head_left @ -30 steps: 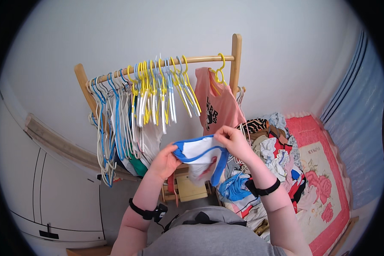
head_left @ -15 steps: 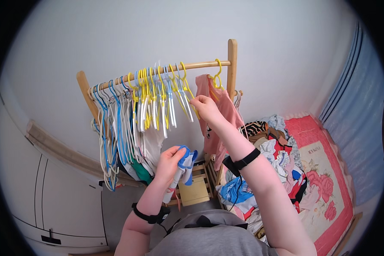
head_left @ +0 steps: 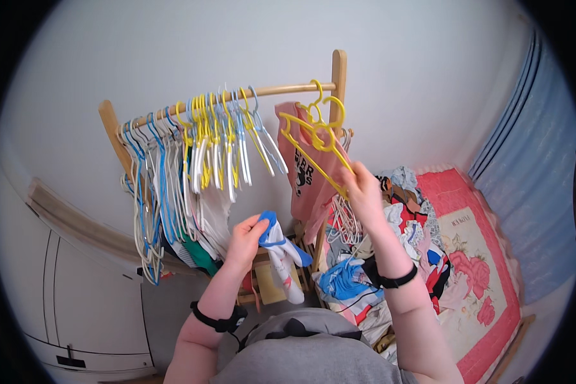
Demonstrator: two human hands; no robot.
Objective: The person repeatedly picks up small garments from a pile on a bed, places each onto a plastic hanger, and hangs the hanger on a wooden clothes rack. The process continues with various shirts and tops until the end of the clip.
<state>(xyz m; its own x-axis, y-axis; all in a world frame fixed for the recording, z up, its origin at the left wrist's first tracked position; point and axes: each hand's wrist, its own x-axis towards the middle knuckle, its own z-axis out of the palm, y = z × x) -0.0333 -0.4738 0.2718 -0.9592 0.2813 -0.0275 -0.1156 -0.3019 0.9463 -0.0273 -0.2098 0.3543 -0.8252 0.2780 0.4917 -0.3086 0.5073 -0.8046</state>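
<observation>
My right hand (head_left: 365, 192) grips one end of a yellow clothes hanger (head_left: 333, 168), held off the rail with its hook up. In my left hand (head_left: 246, 240) a small white shirt with blue trim (head_left: 283, 265) is pinched near its blue collar and hangs down. Behind the yellow hanger, a pink sleeveless top (head_left: 294, 153) with a dark print hangs on the rail from another yellow hanger. To the left of it, several yellow, white and light blue hangers (head_left: 217, 141) hang on the wooden rack (head_left: 281, 89).
Blue and white hangers (head_left: 153, 211) crowd the rack's left end, some with garments. At right, a heap of mixed clothes (head_left: 345, 278) lies beside a red and cream floral mat (head_left: 461, 217). A blue curtain (head_left: 525, 160) hangs at far right; a white cabinet (head_left: 96, 288) stands at left.
My right hand has taken a yellow hanger off the rail and moved right and towards me. The white shirt in my left hand now hangs more unfolded. The view has shifted slightly.
</observation>
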